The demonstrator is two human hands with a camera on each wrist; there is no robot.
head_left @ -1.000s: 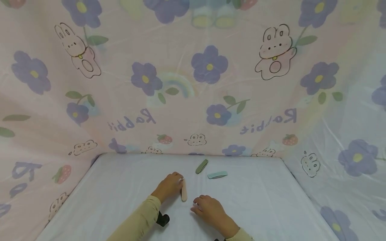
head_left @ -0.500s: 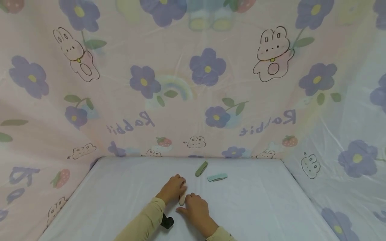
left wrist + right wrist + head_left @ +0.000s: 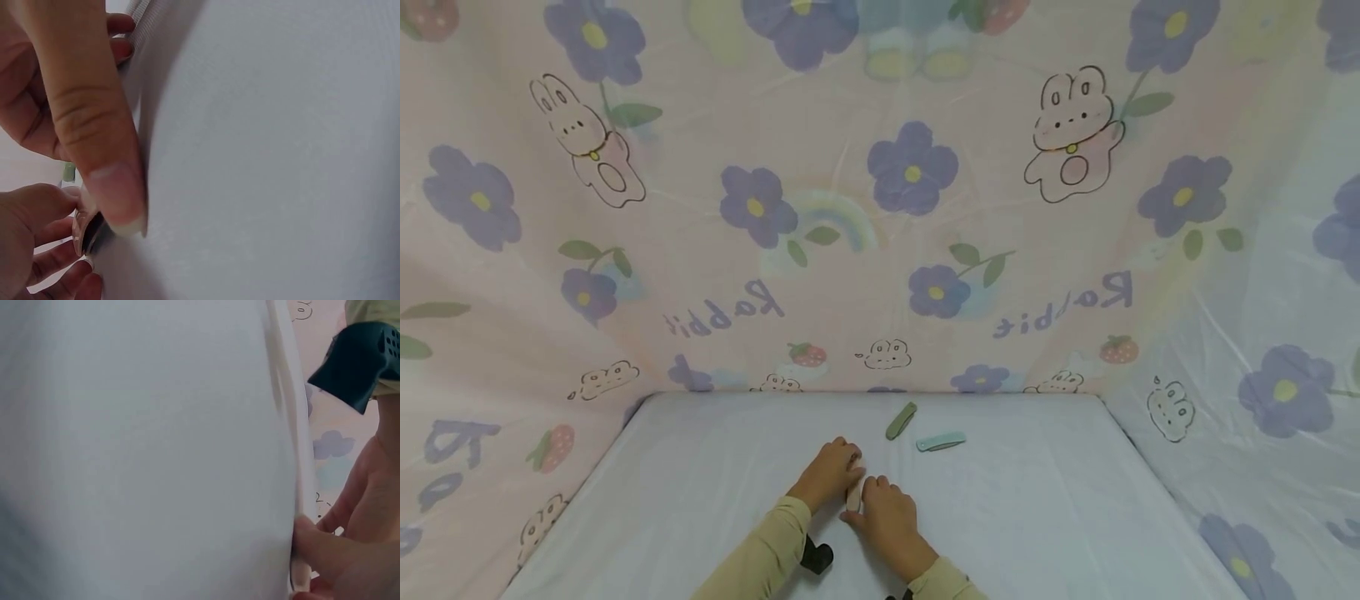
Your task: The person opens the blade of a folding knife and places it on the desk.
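Note:
A pale pinkish-beige folding knife (image 3: 853, 497) lies between my two hands, just above or on the white surface. My left hand (image 3: 829, 475) grips its far end, thumb on the near side. My right hand (image 3: 891, 521) pinches its near end; in the left wrist view the right thumb and fingers sit on either side of the knife (image 3: 80, 230), where a dark slot shows in the handle. Only a sliver of the knife (image 3: 300, 576) shows in the right wrist view. Whether the blade has come out at all, I cannot tell.
Beyond the hands lie a green folding knife (image 3: 901, 421) and a light teal folding knife (image 3: 941, 442), apart from each other. A white cloth (image 3: 1037, 508) covers the table. Printed curtains (image 3: 820, 292) stand at the back and both sides. A black camera mount (image 3: 817, 557) sits at the left wrist.
My right hand has moved left and come onto the near end of the beige knife. The left hand has kept its hold, shifting slightly. The green and teal knives have stayed put.

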